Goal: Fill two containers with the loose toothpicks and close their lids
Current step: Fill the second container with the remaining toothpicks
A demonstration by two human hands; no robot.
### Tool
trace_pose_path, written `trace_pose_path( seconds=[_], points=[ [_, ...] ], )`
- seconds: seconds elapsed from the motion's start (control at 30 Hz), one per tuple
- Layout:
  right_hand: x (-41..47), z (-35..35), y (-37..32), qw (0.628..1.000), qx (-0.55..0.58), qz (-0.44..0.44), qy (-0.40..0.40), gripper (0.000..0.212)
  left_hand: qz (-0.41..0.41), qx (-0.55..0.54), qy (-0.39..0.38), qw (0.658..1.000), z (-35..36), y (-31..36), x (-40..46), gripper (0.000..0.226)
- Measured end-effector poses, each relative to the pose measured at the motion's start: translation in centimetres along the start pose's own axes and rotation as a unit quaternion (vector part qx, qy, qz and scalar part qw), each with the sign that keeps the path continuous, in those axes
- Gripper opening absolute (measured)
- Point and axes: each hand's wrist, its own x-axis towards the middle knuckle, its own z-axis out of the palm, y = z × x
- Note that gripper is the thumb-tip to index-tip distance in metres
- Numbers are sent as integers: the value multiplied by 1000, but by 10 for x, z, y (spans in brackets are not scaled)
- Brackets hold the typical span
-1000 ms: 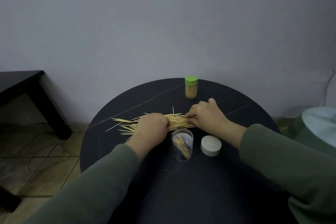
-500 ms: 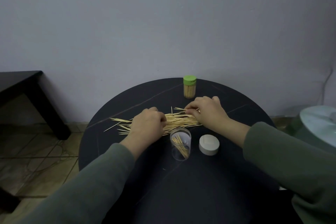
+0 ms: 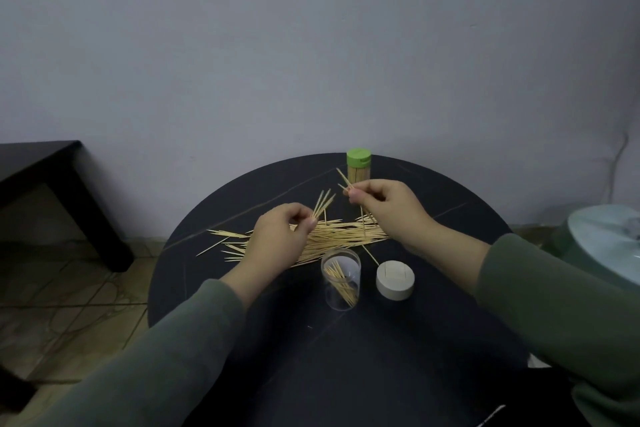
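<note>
Across the middle of the frame, the round black desk (image 3: 433,340) carries everything you need. Both your sleeves come up from the bottom corners. Half a second ago both hands lay low on the pile; now they are lifted clear of it, each with a catch. Your left hand (image 3: 282,236), centre-left, pinches a small bundle of toothpicks (image 3: 322,203) at the fingertips, their points fanning up and to the right. Your right hand (image 3: 384,208), just right of centre, pinches a few more toothpicks (image 3: 344,180), some sticking up-left and some hanging down toward the pile.

Below the hands, the loose toothpick pile (image 3: 332,239) lies spread in a wide band across the desk, and most of it is yet to be gathered. Just below the pile, at lower centre, the clear container (image 3: 341,279) stands upright and open with only a few toothpicks leaning inside. Its white lid (image 3: 395,280) sits just beside it on the right, top up, with one stray toothpick (image 3: 370,255) angled between pile and lid. At the top edge of the desk, the green-lidded container (image 3: 358,168) looks full and closed, so one of the two appears finished.

The lift suggests your next move is to bring both pinches over the clear container's mouth and drop them in, points down. Many more pickups seem needed before the white lid goes on.
</note>
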Motion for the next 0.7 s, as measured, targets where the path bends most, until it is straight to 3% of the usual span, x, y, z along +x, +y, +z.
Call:
trace_pose_path(
  seconds=[0.37, 0.7],
  points=[
    [-28, 1, -23, 980, 200, 17, -8, 12, -24, -286, -52, 956, -21, 29, -33, 11],
    [-43, 25, -5, 960, 271, 70, -14, 13, -66, -295, -86, 949, -11, 25, -45, 6]
  ],
)
